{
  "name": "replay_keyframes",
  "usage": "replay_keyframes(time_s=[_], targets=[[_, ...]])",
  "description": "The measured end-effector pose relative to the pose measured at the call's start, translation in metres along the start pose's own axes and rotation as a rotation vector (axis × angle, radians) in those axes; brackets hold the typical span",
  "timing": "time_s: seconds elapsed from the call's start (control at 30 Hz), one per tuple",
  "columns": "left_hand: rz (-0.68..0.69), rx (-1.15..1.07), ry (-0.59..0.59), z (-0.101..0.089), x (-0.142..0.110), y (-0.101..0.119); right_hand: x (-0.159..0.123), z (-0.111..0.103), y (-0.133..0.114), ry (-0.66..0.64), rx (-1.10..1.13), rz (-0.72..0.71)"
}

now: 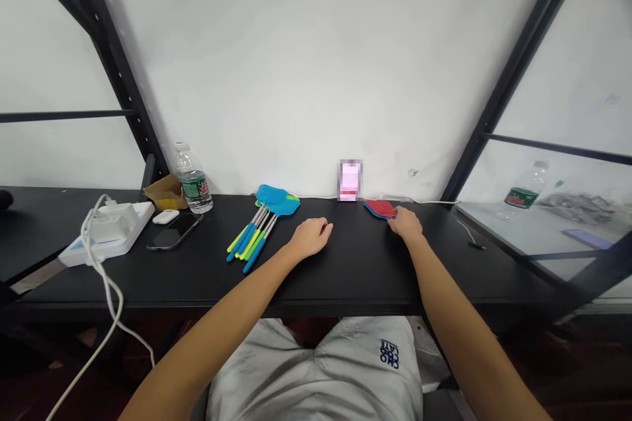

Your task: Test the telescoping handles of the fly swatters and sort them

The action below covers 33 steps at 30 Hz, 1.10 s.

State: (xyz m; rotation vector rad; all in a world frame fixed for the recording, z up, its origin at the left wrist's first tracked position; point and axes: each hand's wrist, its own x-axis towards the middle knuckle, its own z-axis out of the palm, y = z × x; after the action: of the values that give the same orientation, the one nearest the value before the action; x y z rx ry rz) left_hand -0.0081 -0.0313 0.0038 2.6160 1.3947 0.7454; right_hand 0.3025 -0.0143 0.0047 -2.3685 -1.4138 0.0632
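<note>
My right hand (407,224) grips the near end of a red fly swatter head (379,208) at the right of the black table. A blue edge shows beneath the red one; the handle is hidden. My left hand (311,237) rests on the table with its fingers curled in, and nothing shows in it. Left of it lies a pile of several fly swatters with blue heads (272,198), some green showing below. Their metal shafts end in blue and green grips (251,244), pointing toward me.
A phone with a lit screen (350,181) leans on the wall. At the left stand a water bottle (193,178), a brown paper bag (166,192), a dark phone (175,232), a white earbud case (166,217) and a white power strip (108,234). A cable end (474,245) lies at the right.
</note>
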Motion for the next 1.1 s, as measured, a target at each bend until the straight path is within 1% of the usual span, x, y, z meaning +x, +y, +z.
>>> replay_keyframes(time_s=[0.13,0.23,0.67,0.8,0.93,1.1], targets=[[-0.006,0.001,-0.003,-0.001,0.000,0.001,-0.002,-0.004,-0.001,-0.044,-0.010,0.075],[-0.003,0.000,-0.004,-0.002,-0.001,0.001,-0.002,-0.005,-0.002,-0.060,-0.025,0.101],[-0.018,-0.005,-0.018,-0.004,-0.001,0.003,0.000,-0.002,0.000,-0.064,-0.037,0.091],[-0.028,0.003,0.004,-0.008,-0.001,0.002,-0.001,-0.004,0.000,-0.069,-0.017,0.095],[-0.114,0.055,0.038,-0.013,0.001,-0.002,-0.003,-0.006,-0.001,-0.062,-0.006,0.096],[-0.250,0.217,0.084,-0.021,0.002,-0.012,-0.005,-0.008,-0.001,-0.056,-0.010,0.106]])
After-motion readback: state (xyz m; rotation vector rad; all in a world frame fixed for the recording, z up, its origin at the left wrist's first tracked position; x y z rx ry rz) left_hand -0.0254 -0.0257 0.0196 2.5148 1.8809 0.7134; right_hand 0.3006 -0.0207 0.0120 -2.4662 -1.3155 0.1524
